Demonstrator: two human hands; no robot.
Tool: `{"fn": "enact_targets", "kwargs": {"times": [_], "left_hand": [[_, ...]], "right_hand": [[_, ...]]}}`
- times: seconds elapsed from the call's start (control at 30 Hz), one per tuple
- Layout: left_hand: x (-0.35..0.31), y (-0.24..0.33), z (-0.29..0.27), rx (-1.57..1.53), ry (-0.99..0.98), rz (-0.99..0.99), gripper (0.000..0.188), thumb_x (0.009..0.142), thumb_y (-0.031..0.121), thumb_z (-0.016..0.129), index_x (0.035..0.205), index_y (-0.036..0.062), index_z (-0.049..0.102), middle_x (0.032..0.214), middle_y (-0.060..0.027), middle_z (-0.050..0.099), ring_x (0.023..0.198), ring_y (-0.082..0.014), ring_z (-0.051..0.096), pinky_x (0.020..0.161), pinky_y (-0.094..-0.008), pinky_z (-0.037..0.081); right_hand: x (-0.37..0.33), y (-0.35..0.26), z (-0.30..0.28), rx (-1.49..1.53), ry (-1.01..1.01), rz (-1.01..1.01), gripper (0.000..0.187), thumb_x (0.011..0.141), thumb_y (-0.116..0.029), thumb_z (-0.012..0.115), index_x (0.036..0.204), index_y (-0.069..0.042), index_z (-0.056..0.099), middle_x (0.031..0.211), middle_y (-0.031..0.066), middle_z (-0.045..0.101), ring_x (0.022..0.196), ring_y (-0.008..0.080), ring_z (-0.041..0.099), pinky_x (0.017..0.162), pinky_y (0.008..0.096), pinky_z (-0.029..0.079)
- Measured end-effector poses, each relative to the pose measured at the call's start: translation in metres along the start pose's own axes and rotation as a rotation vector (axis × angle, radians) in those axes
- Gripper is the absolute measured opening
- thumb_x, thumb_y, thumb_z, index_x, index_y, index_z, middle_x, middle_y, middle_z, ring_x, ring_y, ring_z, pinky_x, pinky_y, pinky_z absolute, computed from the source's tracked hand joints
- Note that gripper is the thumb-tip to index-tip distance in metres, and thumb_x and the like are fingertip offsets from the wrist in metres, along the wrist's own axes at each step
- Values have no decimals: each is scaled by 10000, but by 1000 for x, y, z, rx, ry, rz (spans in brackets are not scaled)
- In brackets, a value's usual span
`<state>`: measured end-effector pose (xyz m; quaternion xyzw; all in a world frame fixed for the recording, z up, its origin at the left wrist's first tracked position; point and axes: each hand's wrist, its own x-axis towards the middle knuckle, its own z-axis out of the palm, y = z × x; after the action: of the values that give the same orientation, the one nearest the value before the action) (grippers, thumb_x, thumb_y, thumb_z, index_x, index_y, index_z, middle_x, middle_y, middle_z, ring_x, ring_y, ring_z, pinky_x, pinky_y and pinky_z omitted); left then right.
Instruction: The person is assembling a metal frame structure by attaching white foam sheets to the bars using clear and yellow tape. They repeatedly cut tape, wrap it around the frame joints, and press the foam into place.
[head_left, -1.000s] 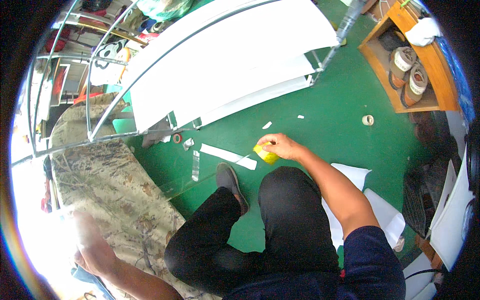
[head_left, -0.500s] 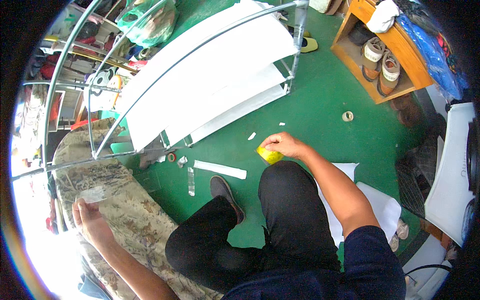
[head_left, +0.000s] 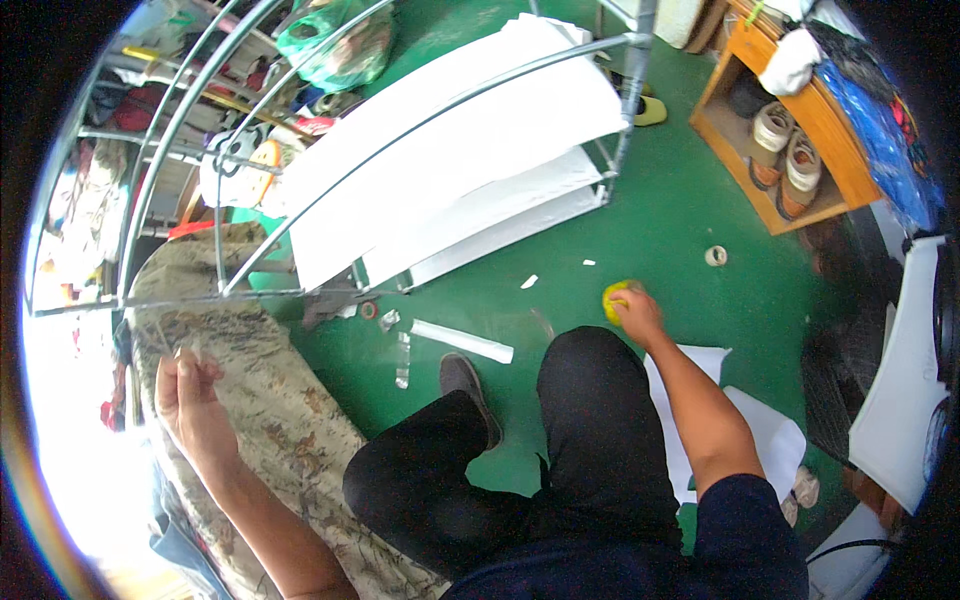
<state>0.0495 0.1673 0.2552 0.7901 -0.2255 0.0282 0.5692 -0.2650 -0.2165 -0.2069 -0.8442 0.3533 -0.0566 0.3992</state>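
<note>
Raised at the left over the camouflage cloth, my left hand (head_left: 195, 405) has its thumb and fingers pinched together. A thin clear strip, apparently tape, rises faintly from its fingertips; most of it is hard to make out. My right hand (head_left: 638, 315) grips a yellow roll (head_left: 611, 300), which looks like a tape roll, just beyond my right knee. The fingers cover part of the roll. On the floor between the hands lie a long white strip (head_left: 462, 341) and a short shiny clear strip (head_left: 403, 360).
A metal-tube frame (head_left: 380, 148) with white sheets (head_left: 450, 150) stands ahead. Camouflage cloth (head_left: 230, 330) covers something at left. White sheets (head_left: 765, 425) lie right of my knee. A small tape roll (head_left: 715, 256) sits before a wooden shoe box (head_left: 735, 150).
My right hand has moved right with the yellow roll. My left hand has risen slightly, and the clear strip in it has turned from flat to upright. The whole view has shifted a little.
</note>
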Motion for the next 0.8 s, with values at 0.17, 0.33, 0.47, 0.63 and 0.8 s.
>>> {"fn": "enact_targets", "kwargs": {"times": [0.17,0.33,0.47,0.63,0.8], "left_hand": [[-1,43,18,181,-44,108,199,995,159,605,863,10,604,835,-52,567,769,-147,512,743,-289,420],[1,63,8,298,-119,249,273,996,229,613,838,7,591,807,-66,569,752,-163,503,737,-305,414],[5,77,15,307,-157,308,284,1003,239,602,823,21,575,797,-72,578,739,-167,512,724,-303,416],[8,84,7,353,-75,310,296,1004,293,601,852,39,590,818,-78,606,718,-164,527,692,-297,425],[20,90,-20,381,22,290,313,994,368,610,953,60,650,840,-60,624,726,-151,538,698,-292,426]], "right_hand": [[-23,9,13,-173,41,-94,199,880,-183,653,1059,-142,730,1034,157,688,963,368,668,829,488,541],[-16,-3,29,-354,-198,-78,237,876,-275,647,1098,-212,698,1002,128,635,1005,361,636,868,482,525],[-6,-6,35,-511,-349,-208,254,876,-316,631,1103,-221,696,1010,122,628,1006,364,634,872,485,528],[29,-50,10,-293,-491,-36,378,892,-276,625,1259,-200,673,1233,143,670,1137,329,642,935,475,520],[52,-194,-47,635,-703,-239,590,897,-261,700,1428,-70,529,1408,110,595,1320,236,540,1099,426,429]]}}
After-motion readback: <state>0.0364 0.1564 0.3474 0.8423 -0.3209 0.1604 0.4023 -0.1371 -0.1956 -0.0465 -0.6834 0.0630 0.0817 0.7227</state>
